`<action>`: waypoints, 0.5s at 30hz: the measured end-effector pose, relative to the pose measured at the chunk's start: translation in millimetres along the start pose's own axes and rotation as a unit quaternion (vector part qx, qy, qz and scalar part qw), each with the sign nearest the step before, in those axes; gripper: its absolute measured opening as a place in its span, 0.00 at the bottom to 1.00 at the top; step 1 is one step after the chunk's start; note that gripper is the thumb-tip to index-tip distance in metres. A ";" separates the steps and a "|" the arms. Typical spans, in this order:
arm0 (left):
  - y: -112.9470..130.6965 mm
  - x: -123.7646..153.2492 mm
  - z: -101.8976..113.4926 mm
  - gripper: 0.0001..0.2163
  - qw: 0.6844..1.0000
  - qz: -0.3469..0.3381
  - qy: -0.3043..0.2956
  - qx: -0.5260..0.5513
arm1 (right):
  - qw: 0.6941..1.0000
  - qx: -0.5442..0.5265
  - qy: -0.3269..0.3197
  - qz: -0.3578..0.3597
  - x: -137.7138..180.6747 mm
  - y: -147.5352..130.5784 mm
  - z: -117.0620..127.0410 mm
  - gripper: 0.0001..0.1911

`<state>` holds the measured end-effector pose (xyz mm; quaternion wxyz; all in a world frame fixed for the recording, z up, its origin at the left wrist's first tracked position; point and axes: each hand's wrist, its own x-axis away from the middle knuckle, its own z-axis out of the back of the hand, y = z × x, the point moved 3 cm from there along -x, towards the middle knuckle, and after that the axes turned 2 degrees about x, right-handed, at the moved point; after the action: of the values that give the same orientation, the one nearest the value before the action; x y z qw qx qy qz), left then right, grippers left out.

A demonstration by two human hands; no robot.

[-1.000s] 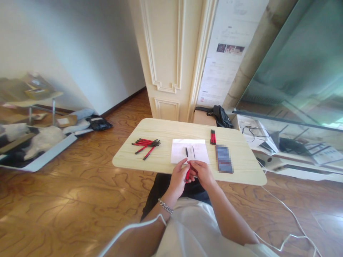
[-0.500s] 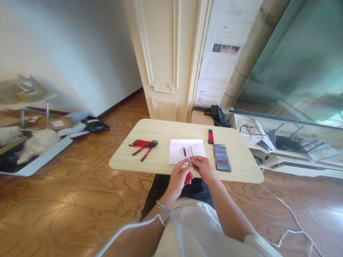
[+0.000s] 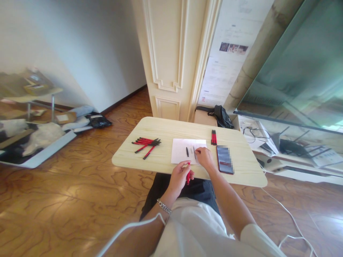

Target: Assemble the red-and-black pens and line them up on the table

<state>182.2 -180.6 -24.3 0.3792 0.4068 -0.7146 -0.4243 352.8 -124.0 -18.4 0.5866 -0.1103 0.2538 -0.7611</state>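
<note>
My left hand (image 3: 180,177) is closed around the red pen barrel (image 3: 188,176), which stands roughly upright over the table's near edge. On the white paper (image 3: 177,150) my right hand (image 3: 204,157) rests with fingers pinched beside a thin dark rod that looks like a pen refill (image 3: 194,153). Whatever lies between those fingertips is too small to make out. A short black pen tip (image 3: 187,151) lies on the same sheet, and between it and the refill is a tiny greyish piece (image 3: 191,151).
A loose pile of red and black pens (image 3: 147,142) lies on the left of the table (image 3: 128,157). Several more pens (image 3: 213,137) line up side by side at the right, above a phone (image 3: 224,160). A white cable (image 3: 285,208) trails across the floor.
My right hand has left the top of the pen barrel and moved forward and right onto the paper by the refill. The left hand still holds the barrel. The view has shifted slightly.
</note>
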 end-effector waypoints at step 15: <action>0.2 -2.0 5.5 0.19 0.991 -0.111 0.069 0.001 | 0.957 -0.287 -0.039 -0.001 97.8 -19.6 6.8 0.13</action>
<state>178.0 -177.0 -26.4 0.3776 0.5121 -0.6378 -0.4341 311.5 -215.0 -15.2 0.5386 -0.3038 0.4383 -0.6523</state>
